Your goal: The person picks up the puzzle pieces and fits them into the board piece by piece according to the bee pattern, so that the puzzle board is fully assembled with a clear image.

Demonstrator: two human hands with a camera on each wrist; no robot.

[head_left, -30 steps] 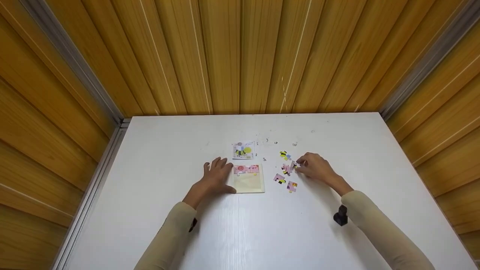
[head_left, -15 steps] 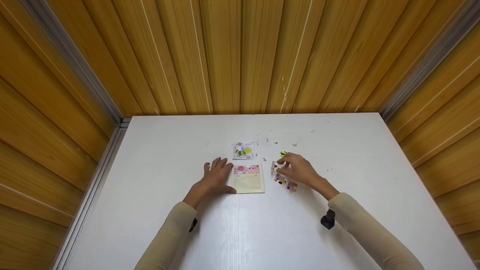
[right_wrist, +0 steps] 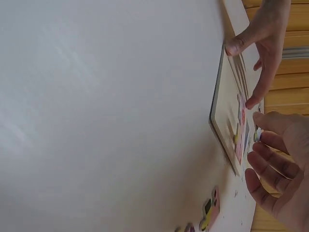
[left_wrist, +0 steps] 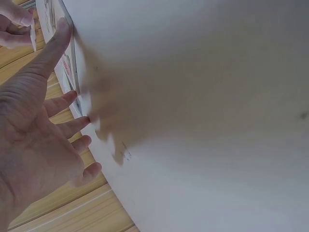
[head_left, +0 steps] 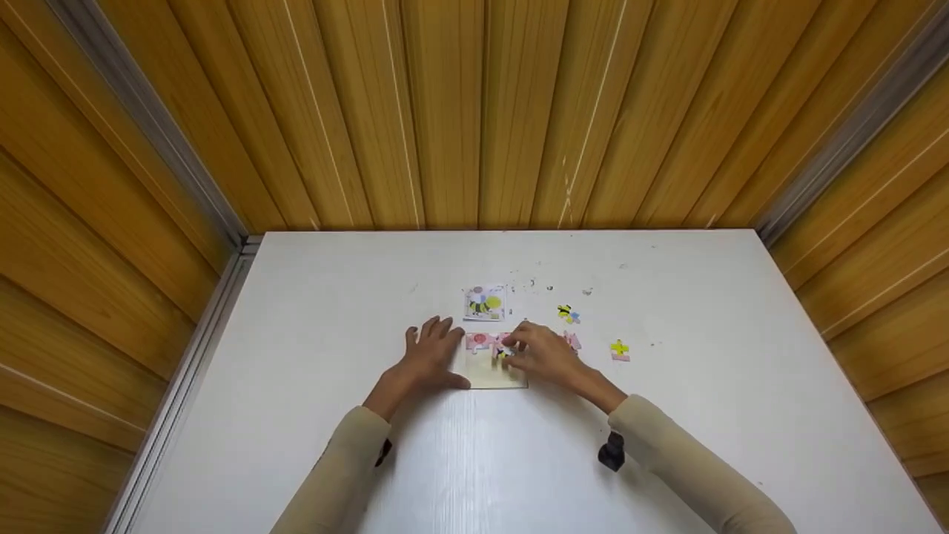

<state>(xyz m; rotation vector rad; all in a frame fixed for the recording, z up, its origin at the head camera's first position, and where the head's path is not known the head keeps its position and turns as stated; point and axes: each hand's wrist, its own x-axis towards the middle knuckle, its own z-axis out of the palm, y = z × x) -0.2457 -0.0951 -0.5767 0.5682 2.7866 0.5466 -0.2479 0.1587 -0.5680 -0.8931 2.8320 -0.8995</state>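
Observation:
My left hand (head_left: 430, 360) rests at the left side of a shallow wooden puzzle tray (head_left: 485, 378), fingers spread. Its thumb (left_wrist: 62, 31) lies at the near corner and the index finger at the far one. Pink puzzle pieces (head_left: 480, 340) line the tray's far edge. Above the tray, my right hand (head_left: 541, 354) pinches a puzzle piece (head_left: 501, 354) between thumb and fingertips, just below that pink row. From the left wrist, the held piece (left_wrist: 33, 36) appears edge-on. The right hand covers part of the tray's right side.
Behind the tray lies a small picture card (head_left: 484, 303) with a bee. To the right are loose pieces: a bee piece (head_left: 569, 314), a pink one (head_left: 571, 341) partly behind the hand, and a yellow-and-pink one (head_left: 620, 350). Wood-look panels (head_left: 445, 111) enclose the white table (head_left: 334, 274).
My right hand has moved left from the loose pieces to over the tray, carrying a puzzle piece. The yellow-and-pink piece has come into sight. My left hand has stayed at the tray.

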